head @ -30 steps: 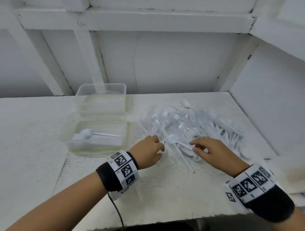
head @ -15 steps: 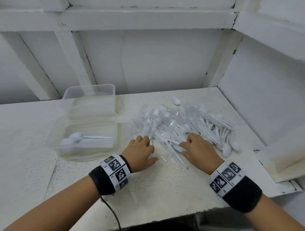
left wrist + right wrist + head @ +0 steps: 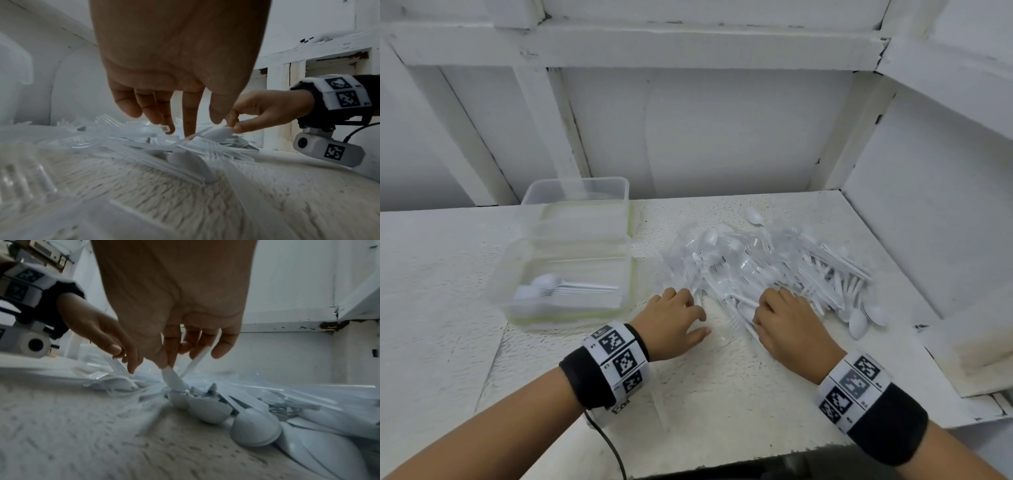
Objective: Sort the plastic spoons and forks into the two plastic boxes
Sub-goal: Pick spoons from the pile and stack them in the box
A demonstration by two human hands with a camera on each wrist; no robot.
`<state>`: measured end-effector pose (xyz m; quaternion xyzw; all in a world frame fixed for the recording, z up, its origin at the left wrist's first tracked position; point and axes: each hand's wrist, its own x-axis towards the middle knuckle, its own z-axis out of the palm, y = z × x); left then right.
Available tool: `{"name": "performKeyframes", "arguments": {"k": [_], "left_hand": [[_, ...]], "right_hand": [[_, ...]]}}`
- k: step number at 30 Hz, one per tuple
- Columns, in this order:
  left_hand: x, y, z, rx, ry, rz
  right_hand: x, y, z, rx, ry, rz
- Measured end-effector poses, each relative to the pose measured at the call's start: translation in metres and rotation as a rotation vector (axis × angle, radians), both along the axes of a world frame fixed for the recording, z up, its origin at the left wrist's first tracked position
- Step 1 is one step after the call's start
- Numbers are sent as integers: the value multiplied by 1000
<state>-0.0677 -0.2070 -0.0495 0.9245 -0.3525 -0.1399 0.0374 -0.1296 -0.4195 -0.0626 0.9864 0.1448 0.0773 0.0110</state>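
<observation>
Both hands work at the near edge of the cutlery pile [image 3: 767, 270], which spreads across the white table [image 3: 722, 394] toward 1 o'clock from the person. Left hand [image 3: 671, 325] hovers palm down with its fingers [image 3: 189, 116] hanging loosely spread, two fingertips touching handles at the pile's 7 o'clock edge and nothing pinched between them. Right hand [image 3: 791, 325] has its thumb and forefinger closed on one white spoon [image 3: 218, 132] at the pile's 6 o'clock edge; a second white handle [image 3: 197, 360] runs up between its other fingers, and whether that one is gripped cannot be told. Two clear plastic boxes stand at 11 o'clock, touching end to end: the near box [image 3: 517, 301] holds a small bundle of utensils [image 3: 561, 287] lying handles to 3 o'clock, with at least two spoon bowls and one set of fork tines visible, the exact count unclear; the far box [image 3: 575, 186] looks bare inside. One lone spoon [image 3: 754, 216] lies at the pile's 12 o'clock edge, and two more spoon bowls [image 3: 866, 318] lie at its 4 o'clock edge. Each wrist wears one black band [image 3: 585, 380] with square markers
</observation>
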Motion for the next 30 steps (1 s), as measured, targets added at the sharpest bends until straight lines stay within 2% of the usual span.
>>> {"name": "performKeyframes", "arguments": {"k": [3,6,8,12,15,17,21,24,28,30], "left_hand": [[2,-4,3,-41,1,-29],[4,-12,6,-98,-16,-65],[5,-19,8,-123,-27,-89],[7,-32,8,-207,-71,-93],[9,-37,9,-240,-98,-89],[11,-38,9,-217,-49,-156],[2,-46,8,-47,-7,-434],[-13,-58,2,16,-41,-520],[-26,-62,-13,92,-193,-612],[-26,-62,-21,-29,-243,-632]], "right_hand": [[-3,2,6,170,-174,45],[-2,1,9,271,-254,58],[0,-1,10,423,-239,39],[3,-8,22,758,-189,-112],[4,-9,41,1089,-149,-213],[8,-11,53,1289,-182,-300],[17,-11,77,1578,-276,-357],[20,-9,83,1565,-285,-294],[22,-12,71,1340,-131,-225],[20,-16,62,1183,-25,-228]]}}
